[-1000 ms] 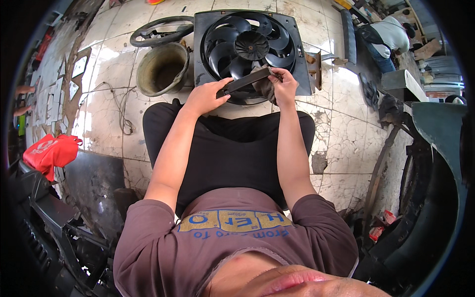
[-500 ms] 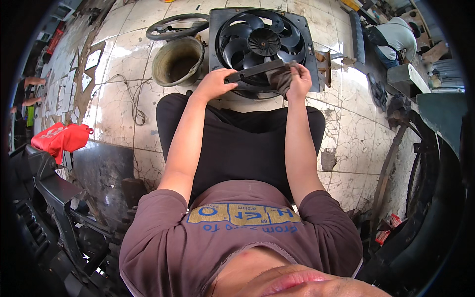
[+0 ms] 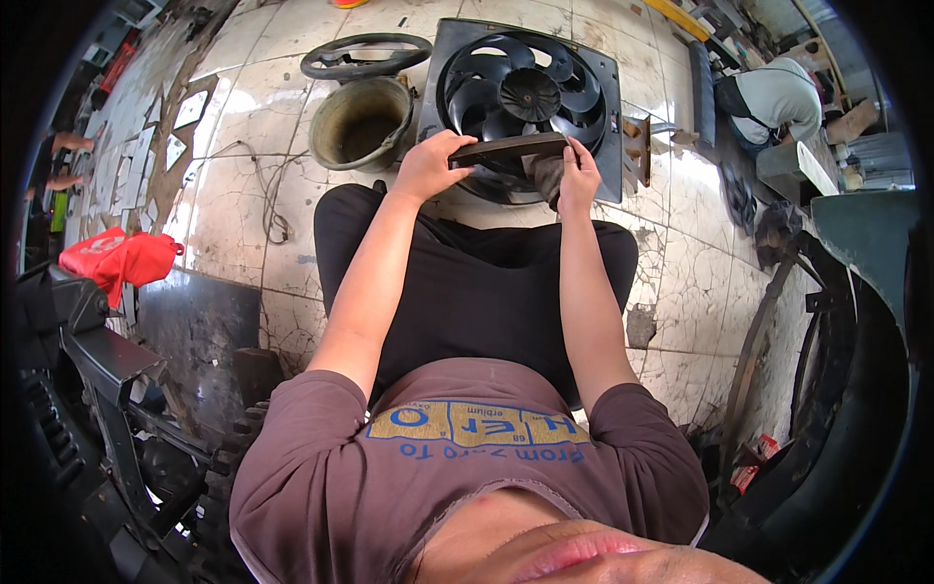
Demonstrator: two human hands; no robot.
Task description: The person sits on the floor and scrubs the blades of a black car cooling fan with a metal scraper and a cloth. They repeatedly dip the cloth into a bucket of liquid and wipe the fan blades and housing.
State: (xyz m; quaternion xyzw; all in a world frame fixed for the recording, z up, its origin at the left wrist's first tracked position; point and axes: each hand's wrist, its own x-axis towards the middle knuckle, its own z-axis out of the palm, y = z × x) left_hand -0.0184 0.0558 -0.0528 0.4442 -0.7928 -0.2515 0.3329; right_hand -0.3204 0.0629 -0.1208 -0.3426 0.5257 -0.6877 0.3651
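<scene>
Between both hands I hold a long, narrow dark bar (image 3: 508,148), roughly level above the near edge of a black radiator fan (image 3: 530,94) in its square shroud. My left hand (image 3: 426,167) is closed around the bar's left end. At its other end, my right hand (image 3: 580,178) pinches the bar and also grips a brownish cloth (image 3: 546,175), which hangs below it. Part of the cloth is hidden by my fingers. Behind the bar, the fan lies on the floor with its blades facing up.
Left of the fan are a worn bucket (image 3: 362,125) and a black steering wheel (image 3: 366,56). A thin cable (image 3: 269,200) trails over the tiles. A red bag (image 3: 119,261) lies at the left. On the right, another person (image 3: 778,97) bends over near sandals (image 3: 739,198).
The bar has rolled in my hands, showing a different, narrower face. My right fingers have shifted along its end, and the cloth hangs lower. The view has shifted slightly.
</scene>
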